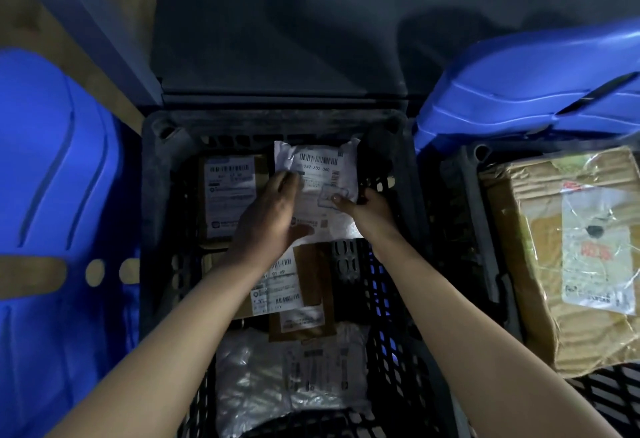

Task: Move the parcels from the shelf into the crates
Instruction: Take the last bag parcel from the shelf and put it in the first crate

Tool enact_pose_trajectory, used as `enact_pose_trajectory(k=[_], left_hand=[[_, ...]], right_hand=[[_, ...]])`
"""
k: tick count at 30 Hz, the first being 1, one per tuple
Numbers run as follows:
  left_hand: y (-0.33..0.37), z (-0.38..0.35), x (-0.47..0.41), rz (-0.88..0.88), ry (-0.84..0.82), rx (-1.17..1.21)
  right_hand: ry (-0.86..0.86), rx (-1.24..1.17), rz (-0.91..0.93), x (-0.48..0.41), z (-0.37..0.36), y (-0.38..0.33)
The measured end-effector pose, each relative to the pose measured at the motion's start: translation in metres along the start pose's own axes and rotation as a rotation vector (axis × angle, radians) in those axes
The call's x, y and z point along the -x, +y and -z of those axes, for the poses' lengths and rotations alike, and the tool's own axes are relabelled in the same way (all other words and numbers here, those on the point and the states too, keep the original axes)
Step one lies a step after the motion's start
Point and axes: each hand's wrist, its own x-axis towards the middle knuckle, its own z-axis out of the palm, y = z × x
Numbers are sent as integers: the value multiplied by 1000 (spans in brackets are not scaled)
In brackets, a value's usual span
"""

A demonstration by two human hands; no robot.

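— Head cam: where was the white parcel?
— Between both my hands, over the far half of the black crate. L hand fingers curled round its left edge; R hand pinched the right side, thumb on top.
— Under it?
— Brown box to the left, silver bag at the near end. Cardboard box sat in the second crate, to the right.
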Motion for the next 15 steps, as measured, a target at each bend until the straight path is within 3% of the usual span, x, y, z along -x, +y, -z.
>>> enact_pose_trajectory(k=[9, 15], left_hand=[[3, -19, -12, 76, -126, -162], [-11, -37, -23, 92, -163, -334]], right_hand=[[1, 105, 257, -3, 1, 2], [-38, 154, 201, -21, -9, 10]])
